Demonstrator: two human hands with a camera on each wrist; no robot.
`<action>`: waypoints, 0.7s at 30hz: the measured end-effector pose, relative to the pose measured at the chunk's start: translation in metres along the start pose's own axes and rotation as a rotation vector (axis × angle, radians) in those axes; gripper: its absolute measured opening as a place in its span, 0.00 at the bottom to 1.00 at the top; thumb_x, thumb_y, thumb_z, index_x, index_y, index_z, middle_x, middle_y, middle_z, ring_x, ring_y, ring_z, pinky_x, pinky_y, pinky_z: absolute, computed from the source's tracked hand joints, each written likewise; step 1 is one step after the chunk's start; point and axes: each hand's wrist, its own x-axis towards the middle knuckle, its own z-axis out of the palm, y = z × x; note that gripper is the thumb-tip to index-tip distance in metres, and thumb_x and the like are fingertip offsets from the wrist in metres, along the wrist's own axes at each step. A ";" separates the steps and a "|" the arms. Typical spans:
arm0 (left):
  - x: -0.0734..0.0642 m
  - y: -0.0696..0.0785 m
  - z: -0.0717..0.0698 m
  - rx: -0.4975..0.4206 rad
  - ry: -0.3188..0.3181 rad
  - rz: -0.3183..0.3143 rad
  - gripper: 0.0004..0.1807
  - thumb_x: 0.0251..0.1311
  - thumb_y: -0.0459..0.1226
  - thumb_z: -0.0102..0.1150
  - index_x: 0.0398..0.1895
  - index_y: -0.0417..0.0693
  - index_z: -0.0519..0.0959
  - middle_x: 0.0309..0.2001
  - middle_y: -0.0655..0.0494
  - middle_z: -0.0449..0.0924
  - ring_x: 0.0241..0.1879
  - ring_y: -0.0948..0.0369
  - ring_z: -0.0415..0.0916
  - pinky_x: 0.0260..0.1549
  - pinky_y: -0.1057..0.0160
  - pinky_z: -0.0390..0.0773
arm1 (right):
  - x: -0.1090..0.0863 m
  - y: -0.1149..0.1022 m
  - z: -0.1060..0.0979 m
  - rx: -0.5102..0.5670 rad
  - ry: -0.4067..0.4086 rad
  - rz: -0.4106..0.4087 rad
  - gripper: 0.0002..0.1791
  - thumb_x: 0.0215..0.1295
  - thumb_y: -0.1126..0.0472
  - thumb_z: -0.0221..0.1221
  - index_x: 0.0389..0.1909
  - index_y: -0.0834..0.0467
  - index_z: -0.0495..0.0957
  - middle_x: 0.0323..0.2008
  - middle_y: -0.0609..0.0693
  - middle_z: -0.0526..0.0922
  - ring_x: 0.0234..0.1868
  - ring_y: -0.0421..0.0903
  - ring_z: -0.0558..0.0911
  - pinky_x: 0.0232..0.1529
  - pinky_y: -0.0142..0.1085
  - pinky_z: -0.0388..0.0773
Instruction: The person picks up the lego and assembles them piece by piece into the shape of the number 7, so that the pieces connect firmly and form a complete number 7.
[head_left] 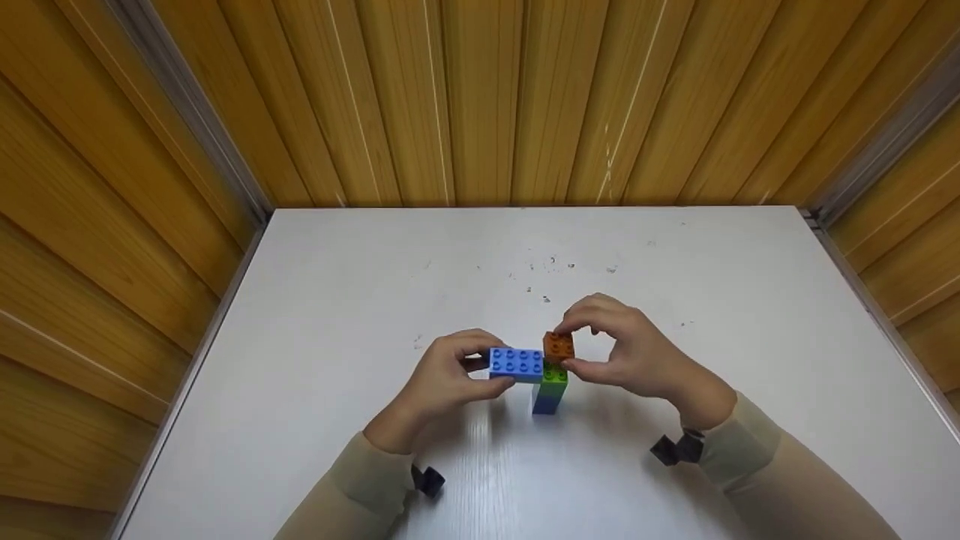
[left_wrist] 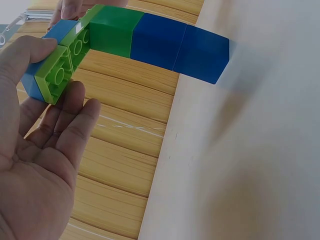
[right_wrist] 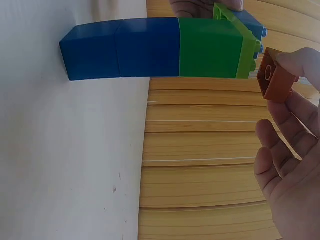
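Note:
A toy-brick tower stands on the table: two dark blue bricks [left_wrist: 159,41] at the bottom, a green brick [left_wrist: 112,31] above. Across its top lies a thin lime plate [right_wrist: 246,55] that juts out to the left. My left hand [head_left: 450,375] pinches the overhanging end, where a lighter blue brick [head_left: 516,364] sits on the plate. Between thumb and fingertips, my right hand [head_left: 641,356] holds an orange-brown brick [head_left: 558,347] just over the plate's bare studs. In the right wrist view a narrow gap separates that brick [right_wrist: 280,77] from the studs.
The white table [head_left: 315,315] carries small dark marks beyond the hands. Wood-look panels [head_left: 480,105] wall it in at the back and sides, with metal edging [head_left: 202,112] at the corners. A black wrist piece [head_left: 429,481] shows beside the left sleeve.

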 end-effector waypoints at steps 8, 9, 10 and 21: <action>0.000 0.000 0.000 0.012 0.008 0.005 0.15 0.60 0.34 0.85 0.50 0.45 0.93 0.51 0.50 0.91 0.53 0.58 0.87 0.60 0.60 0.92 | -0.011 -0.005 0.008 -0.005 -0.031 0.051 0.24 0.63 0.63 0.82 0.58 0.44 0.89 0.54 0.40 0.91 0.57 0.41 0.84 0.54 0.33 0.84; 0.000 0.000 0.000 0.012 0.008 0.004 0.15 0.60 0.34 0.85 0.50 0.45 0.93 0.51 0.50 0.91 0.53 0.58 0.87 0.60 0.60 0.92 | -0.011 -0.005 0.009 -0.007 -0.032 0.052 0.24 0.63 0.63 0.83 0.58 0.44 0.89 0.54 0.40 0.90 0.57 0.41 0.84 0.55 0.34 0.85; 0.000 0.001 0.001 0.011 0.010 0.002 0.15 0.60 0.34 0.85 0.50 0.46 0.93 0.51 0.51 0.91 0.53 0.58 0.87 0.60 0.60 0.92 | -0.012 -0.005 0.010 -0.009 -0.032 0.054 0.24 0.63 0.63 0.83 0.58 0.44 0.89 0.54 0.40 0.90 0.57 0.41 0.84 0.56 0.34 0.85; -0.002 0.005 0.002 0.036 0.013 0.004 0.15 0.62 0.35 0.84 0.51 0.47 0.94 0.52 0.52 0.91 0.54 0.58 0.87 0.61 0.60 0.92 | -0.021 -0.009 0.020 -0.004 0.047 0.042 0.22 0.63 0.65 0.82 0.56 0.46 0.91 0.52 0.42 0.92 0.56 0.42 0.86 0.57 0.31 0.85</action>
